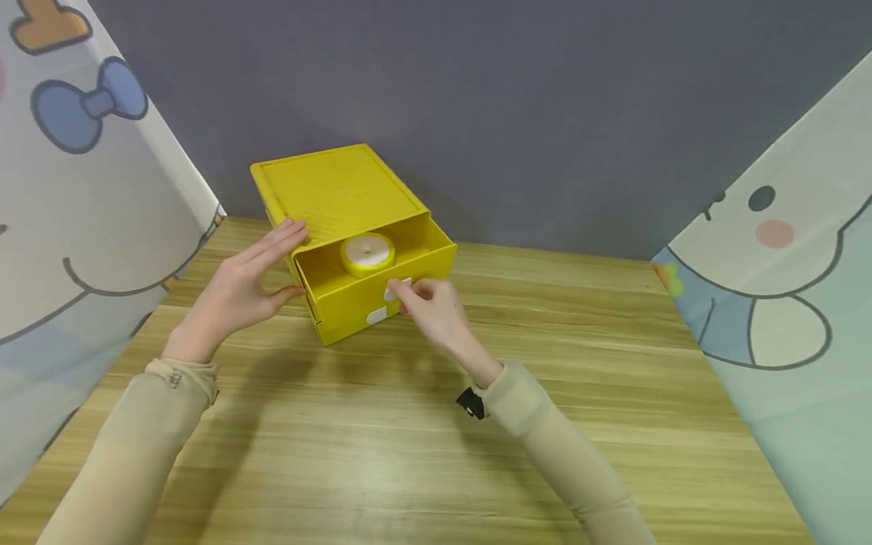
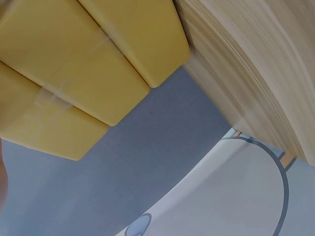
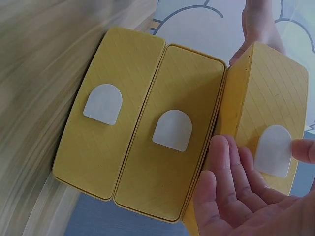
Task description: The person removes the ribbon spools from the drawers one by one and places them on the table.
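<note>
Yellow drawer unit stands near the grey wall, tabletop spreading rightward and in front, printed cloth leftward. I see the right hand pinching the white tab of the pulled-out top drawer, a round yellow-and-white piece inside; the left hand rests straight-fingered on the unit's top edge.
</note>
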A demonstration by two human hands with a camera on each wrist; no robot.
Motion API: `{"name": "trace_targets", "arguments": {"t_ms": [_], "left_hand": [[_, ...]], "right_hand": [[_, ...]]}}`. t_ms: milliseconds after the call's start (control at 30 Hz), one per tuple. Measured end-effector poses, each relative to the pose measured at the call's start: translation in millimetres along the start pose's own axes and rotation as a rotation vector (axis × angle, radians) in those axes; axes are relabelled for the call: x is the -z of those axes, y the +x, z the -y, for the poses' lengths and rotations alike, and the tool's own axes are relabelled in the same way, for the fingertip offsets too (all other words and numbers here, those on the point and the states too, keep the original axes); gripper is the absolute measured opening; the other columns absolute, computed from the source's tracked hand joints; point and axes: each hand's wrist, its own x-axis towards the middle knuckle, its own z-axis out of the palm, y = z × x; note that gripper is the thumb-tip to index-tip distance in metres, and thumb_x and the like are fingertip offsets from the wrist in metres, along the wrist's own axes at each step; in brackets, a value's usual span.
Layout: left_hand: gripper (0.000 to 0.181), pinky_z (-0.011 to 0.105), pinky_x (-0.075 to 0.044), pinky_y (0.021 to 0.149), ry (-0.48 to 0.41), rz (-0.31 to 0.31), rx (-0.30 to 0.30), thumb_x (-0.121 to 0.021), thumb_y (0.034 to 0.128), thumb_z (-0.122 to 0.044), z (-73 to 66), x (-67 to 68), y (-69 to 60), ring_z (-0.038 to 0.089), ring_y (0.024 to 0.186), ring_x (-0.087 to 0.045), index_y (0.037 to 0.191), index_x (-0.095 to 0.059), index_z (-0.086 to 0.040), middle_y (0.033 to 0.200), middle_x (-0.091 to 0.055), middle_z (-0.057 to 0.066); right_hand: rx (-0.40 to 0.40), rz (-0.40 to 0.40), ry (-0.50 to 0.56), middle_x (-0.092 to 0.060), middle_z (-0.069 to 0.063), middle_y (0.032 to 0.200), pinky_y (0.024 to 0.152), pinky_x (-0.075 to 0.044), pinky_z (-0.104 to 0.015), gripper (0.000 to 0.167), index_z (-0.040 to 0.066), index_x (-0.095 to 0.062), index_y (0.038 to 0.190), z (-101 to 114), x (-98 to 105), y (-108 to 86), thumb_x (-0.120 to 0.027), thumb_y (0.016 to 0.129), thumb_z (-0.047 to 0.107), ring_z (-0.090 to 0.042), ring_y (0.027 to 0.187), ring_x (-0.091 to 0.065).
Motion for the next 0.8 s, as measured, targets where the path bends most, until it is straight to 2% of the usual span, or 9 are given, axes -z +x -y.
{"name": "trace_targets", "arguments": {"t_ms": [133,333,600,800], "left_hand": [[0.092,0.009,-0.025,0.116,-0.002,-0.002,0.005,-0.085,0.0528,0.013,0.8,0.1,0.6,0.002,0.142,-0.032,0.137,-0.051,-0.002,0.144,-0.050,0.014],[0.092,0.008,-0.026,0.115,-0.009,-0.007,-0.003,-0.086,0.0519,0.012,1.1,-0.6,0.4,0.003,0.142,-0.032,0.136,-0.051,-0.001,0.143,-0.051,0.015],[0.091,0.011,-0.027,0.116,-0.028,-0.019,-0.011,-0.086,0.0509,0.014,2.5,-1.4,-0.4,0.003,0.142,-0.033,0.135,-0.052,0.000,0.141,-0.052,0.017],[0.091,0.011,-0.027,0.116,-0.028,-0.022,-0.014,-0.086,0.0507,0.013,3.1,-2.0,-0.1,0.003,0.142,-0.033,0.134,-0.053,0.000,0.141,-0.052,0.017]], "right_hand": [[0.001,0.006,-0.016,-0.068,-0.006,0.071,0.053,-0.042,-0.021,0.040,0.009,-0.068,0.073,-1.1,3.1,-5.4,-0.058,0.090,0.043,-0.018,0.066,-0.058],[0.010,0.020,-0.023,-0.063,-0.003,0.066,0.051,-0.038,-0.022,0.039,0.009,-0.065,0.069,-4.3,7.5,-16.1,-0.058,0.091,0.042,-0.013,0.060,-0.049],[0.029,0.024,-0.056,-0.067,-0.005,0.068,0.053,-0.041,-0.021,0.037,0.008,-0.066,0.069,-9.1,12.9,-29.7,-0.059,0.091,0.038,-0.012,0.060,-0.052],[0.019,0.041,-0.062,-0.062,-0.003,0.066,0.052,-0.040,-0.022,0.036,0.009,-0.064,0.070,-11.6,17.0,-38.2,-0.059,0.091,0.038,-0.012,0.058,-0.049]]}}
